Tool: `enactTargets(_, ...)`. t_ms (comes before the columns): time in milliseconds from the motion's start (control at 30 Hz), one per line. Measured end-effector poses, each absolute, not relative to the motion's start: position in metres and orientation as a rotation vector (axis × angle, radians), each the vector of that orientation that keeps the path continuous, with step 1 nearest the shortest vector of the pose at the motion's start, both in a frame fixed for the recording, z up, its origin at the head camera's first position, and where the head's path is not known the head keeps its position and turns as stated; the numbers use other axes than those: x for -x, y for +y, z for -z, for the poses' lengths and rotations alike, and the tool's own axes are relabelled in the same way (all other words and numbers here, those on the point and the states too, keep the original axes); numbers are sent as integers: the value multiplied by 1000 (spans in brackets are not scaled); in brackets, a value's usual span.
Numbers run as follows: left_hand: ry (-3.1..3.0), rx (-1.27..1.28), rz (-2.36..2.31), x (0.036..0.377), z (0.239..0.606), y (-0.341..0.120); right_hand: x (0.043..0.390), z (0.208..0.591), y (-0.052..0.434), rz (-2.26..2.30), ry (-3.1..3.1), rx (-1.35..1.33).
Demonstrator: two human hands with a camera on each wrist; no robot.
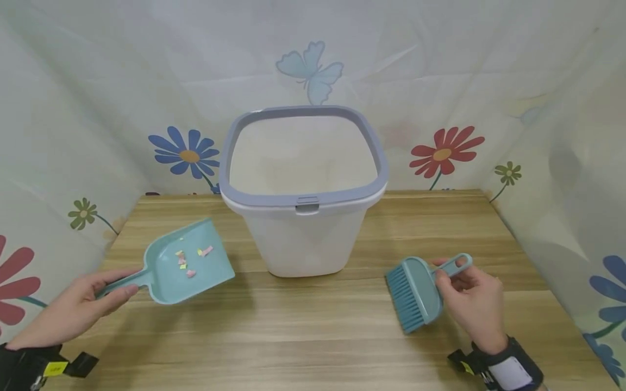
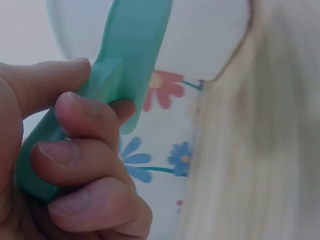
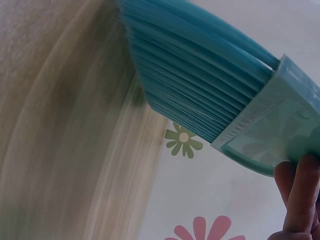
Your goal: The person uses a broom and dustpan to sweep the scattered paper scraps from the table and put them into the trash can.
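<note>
My left hand (image 1: pixel 83 298) grips the handle of a light teal dustpan (image 1: pixel 210 274) at the left of the head view. Several small pink and yellow paper scraps (image 1: pixel 181 259) lie in the pan. Its handle (image 2: pixel 135 45) fills the upper part of the left wrist view, with fingers curled round it. On the right, my right hand (image 1: pixel 476 304) holds a teal hand brush (image 1: pixel 424 288) by its looped handle. The bristles (image 3: pixel 195 70) point left in the head view, away from the hand. Between the two tools stands a white bin (image 1: pixel 305 239) with a grey-blue rim.
The bin's mouth is wide and faces up, toward the back of the wooden table (image 1: pixel 313 336). A white cloth (image 1: pixel 195 65) printed with flowers and a butterfly hangs behind the table and along both sides.
</note>
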State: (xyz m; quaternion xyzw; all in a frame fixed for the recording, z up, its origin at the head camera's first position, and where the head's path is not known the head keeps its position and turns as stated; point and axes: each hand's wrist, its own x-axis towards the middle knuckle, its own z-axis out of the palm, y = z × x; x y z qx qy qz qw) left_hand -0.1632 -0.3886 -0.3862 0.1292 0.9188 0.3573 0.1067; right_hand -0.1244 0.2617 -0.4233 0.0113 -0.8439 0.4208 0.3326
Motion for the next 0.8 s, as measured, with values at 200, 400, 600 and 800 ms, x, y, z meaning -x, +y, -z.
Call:
enactTargets(200,2799,-494,-1136,185,359,-397,124,422,264,-1094,-2201,-16)
enactTargets(400,2886,-593,-1169,205,323,-395,123,418,263,-1035,-2245,-14)
enactTargets(600,2950,-557,-1287,225,293,-391,124,419,265,-975,-2262,-32)
enactTargets(800,2952,-648,-1301,240,257,-370,123,419,265,-944,-2265,-39)
